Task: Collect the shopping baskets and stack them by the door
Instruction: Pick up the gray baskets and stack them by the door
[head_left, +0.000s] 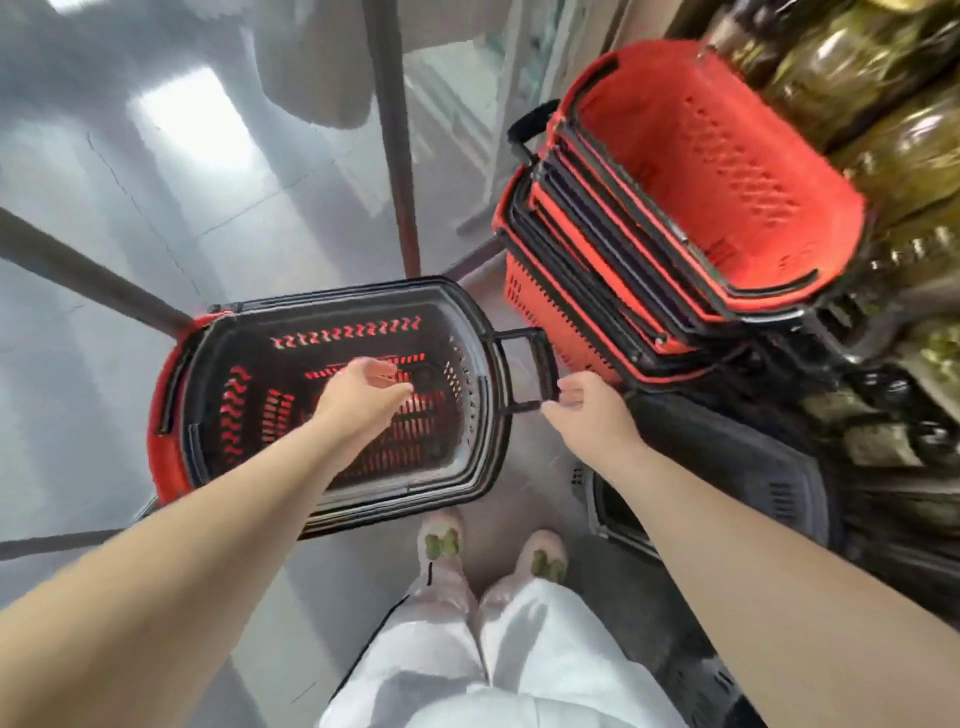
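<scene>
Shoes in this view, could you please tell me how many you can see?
2: the left shoe and the right shoe side by side on the floor at the bottom centre, below the black basket.

The left hand hovers with loose, spread fingers over the open mouth of a black perforated plastic shopping basket nested in a red one. Just right of those fingers, the basket's black loop handle juts out sideways. The right hand reaches toward that handle, fingertips touching or almost touching its outer bar; blur hides which. Beyond the right fingers, a leaning stack of red plastic baskets with black rims stands beside shelves of glass jars. Below both hands, grey floor tiles show.
</scene>
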